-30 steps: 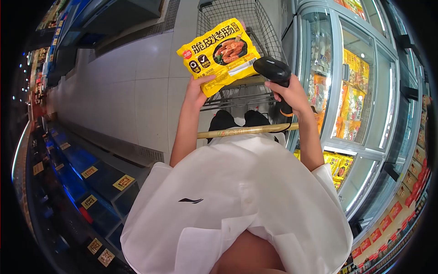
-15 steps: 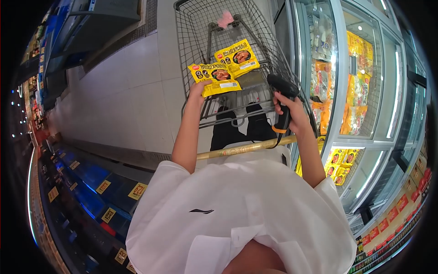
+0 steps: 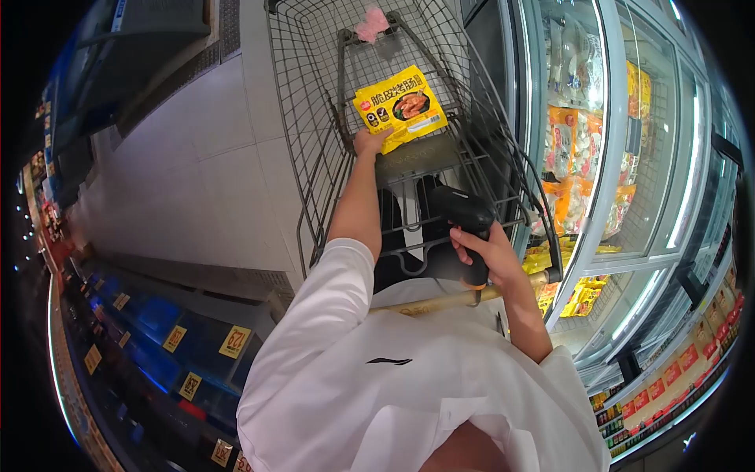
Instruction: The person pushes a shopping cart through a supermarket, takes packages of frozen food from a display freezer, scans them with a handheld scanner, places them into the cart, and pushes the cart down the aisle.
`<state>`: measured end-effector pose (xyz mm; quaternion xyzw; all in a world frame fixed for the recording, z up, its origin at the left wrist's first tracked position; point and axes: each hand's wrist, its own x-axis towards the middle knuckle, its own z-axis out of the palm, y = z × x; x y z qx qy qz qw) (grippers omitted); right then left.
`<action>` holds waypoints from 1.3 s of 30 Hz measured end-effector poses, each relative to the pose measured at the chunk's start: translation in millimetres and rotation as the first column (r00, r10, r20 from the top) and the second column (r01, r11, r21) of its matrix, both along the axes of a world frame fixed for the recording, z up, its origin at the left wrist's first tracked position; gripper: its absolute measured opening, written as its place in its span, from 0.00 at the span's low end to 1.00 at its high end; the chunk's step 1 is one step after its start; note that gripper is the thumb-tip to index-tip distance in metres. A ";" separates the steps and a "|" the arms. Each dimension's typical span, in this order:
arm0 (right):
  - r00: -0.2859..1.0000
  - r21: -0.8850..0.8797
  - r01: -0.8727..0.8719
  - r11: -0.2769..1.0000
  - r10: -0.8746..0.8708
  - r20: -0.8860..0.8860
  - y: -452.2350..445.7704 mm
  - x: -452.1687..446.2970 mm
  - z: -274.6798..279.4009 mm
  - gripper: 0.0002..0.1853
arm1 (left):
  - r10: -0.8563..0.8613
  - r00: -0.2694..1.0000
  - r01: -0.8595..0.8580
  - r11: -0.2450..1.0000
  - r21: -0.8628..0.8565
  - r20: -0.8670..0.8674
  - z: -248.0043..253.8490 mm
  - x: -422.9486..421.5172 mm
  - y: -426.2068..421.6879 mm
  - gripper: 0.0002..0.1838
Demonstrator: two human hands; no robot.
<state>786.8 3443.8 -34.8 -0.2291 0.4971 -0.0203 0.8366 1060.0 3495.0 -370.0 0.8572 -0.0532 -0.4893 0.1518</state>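
Inside the wire shopping cart (image 3: pixel 307 157), my left hand (image 3: pixel 370 142) is closed on the lower left corner of a yellow sausage packet (image 3: pixel 403 108). The packet lies with its printed front up, showing a picture of sausages. Only one packet can be made out; whether a second is under it is hidden. My right hand (image 3: pixel 494 250) is wrapped around the handle of a black barcode scanner (image 3: pixel 465 211), held over the near right side of the cart. The scanner's head points to the upper left.
The cart's handle bar (image 3: pixel 429 304) runs close to my body. A pink object (image 3: pixel 372 25) is at the cart's far end. On the right stands a glass-door freezer (image 3: pixel 590 259) with bagged food (image 3: pixel 578 134). To the left are dark shelves with price tags (image 3: pixel 235 341).
My left hand has moved farther into the cart with the packet, to where the other packet lay. The view has shifted, and the scanner has come nearer my body.
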 end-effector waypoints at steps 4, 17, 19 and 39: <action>0.994 -0.037 -0.100 0.994 0.098 -0.050 8.4 2.9 8.3 0.10 | -0.241 0.946 0.174 0.942 0.287 0.217 34.7 -13.9 -5.5 0.26; 1.000 -0.446 0.012 0.895 -0.023 -0.020 37.9 -10.0 87.4 0.10 | -0.310 0.886 0.445 0.774 -0.450 0.343 323.7 -87.3 83.9 0.16; 0.983 -0.522 0.185 0.832 -0.164 0.086 59.4 -24.4 101.7 0.11 | -0.276 0.836 0.524 0.655 -0.544 0.474 365.7 -128.9 114.1 0.14; 0.252 -0.636 0.764 -0.110 -0.857 0.450 331.9 -479.8 219.2 0.25 | -0.640 0.398 0.865 0.500 -0.037 0.657 351.3 -243.5 142.7 0.40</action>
